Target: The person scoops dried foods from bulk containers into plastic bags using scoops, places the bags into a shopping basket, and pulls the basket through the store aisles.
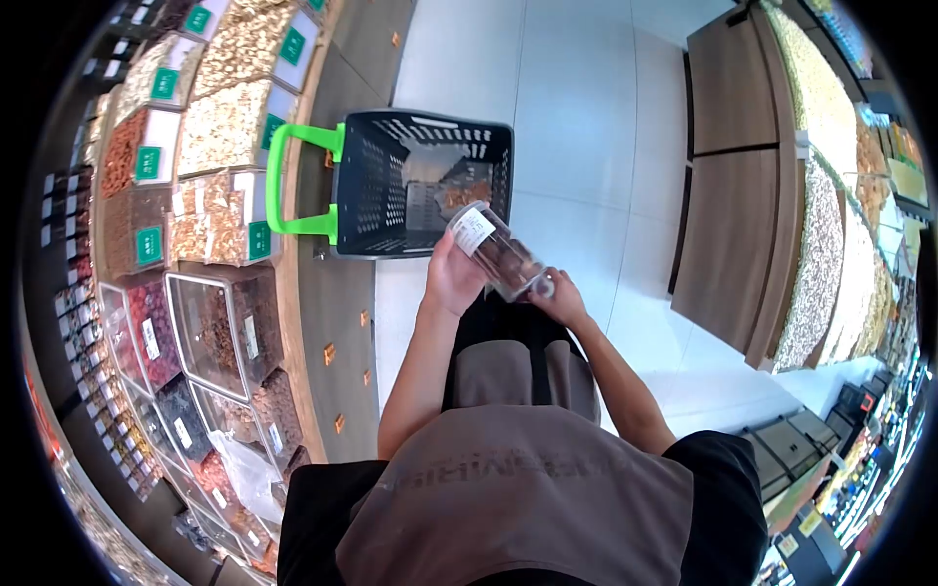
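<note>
Between my two hands is a clear plastic jar (506, 256) with a white printed label near one end and dark brown pieces inside. My left hand (454, 269) is wrapped round the label end of the jar. At the other end, my right hand (559, 297) has its fingers closed on the jar's edge. Just beyond the jar stands a black shopping basket (366, 186) with a bright green handle (277, 181) swung toward the shelves. Inside it lies a clear pack of light brown food (461, 197), partly hidden by the jar.
Along the left runs a wooden counter (337, 293) with bins of nuts and dried goods (227, 117) under green tags. Lidded clear bins (210, 332) and a white plastic bag (249, 474) are nearer. On the right stands a wooden display (733, 205) heaped with grains. Pale floor tiles (576, 117) lie between.
</note>
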`<state>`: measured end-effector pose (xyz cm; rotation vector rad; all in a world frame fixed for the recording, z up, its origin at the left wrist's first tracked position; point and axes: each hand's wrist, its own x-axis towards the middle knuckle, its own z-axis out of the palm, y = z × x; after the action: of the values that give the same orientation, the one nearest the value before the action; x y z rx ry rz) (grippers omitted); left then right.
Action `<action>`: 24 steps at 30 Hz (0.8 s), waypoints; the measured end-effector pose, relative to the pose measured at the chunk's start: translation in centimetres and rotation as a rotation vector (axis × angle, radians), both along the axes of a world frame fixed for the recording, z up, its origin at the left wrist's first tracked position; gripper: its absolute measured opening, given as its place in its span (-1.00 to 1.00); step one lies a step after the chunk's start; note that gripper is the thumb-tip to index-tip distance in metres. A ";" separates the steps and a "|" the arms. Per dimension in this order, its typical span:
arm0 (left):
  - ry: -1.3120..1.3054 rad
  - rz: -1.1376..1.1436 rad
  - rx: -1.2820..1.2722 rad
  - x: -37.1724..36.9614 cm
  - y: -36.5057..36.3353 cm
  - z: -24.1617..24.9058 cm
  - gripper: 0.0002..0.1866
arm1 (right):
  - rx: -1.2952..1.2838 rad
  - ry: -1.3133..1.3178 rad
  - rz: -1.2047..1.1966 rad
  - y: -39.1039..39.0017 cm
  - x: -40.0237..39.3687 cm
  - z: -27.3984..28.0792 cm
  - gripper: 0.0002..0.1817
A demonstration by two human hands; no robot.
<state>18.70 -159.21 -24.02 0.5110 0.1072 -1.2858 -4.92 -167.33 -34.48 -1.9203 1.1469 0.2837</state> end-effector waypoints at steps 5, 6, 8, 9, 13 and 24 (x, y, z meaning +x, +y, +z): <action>0.102 -0.089 0.094 1.4 2.1 3.5 -0.17 | -0.124 -0.059 -0.130 -0.3 -4.1 -0.7 -0.27; 0.072 -0.076 0.042 1.6 3.4 3.9 -0.16 | -0.146 -0.032 -0.136 0.0 -4.7 -1.0 -0.28; 0.029 0.006 0.007 1.2 6.1 5.7 -0.18 | -0.156 0.036 -0.161 0.8 -5.5 -0.7 -0.27; 0.008 0.054 0.077 0.8 7.5 6.6 -0.19 | -0.156 0.039 -0.137 0.9 -6.7 -2.4 -0.23; 0.056 0.273 0.276 -0.4 13.5 5.4 -0.27 | -0.117 0.210 -0.131 1.6 -9.5 -6.1 -0.14; 0.075 0.902 0.711 1.6 36.2 4.6 -0.27 | -0.141 0.392 0.460 4.0 5.2 -4.4 -0.21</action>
<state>20.28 -123.04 -19.43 0.8828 0.7852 -0.3429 0.25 -163.34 -38.90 -2.3104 0.9686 0.8808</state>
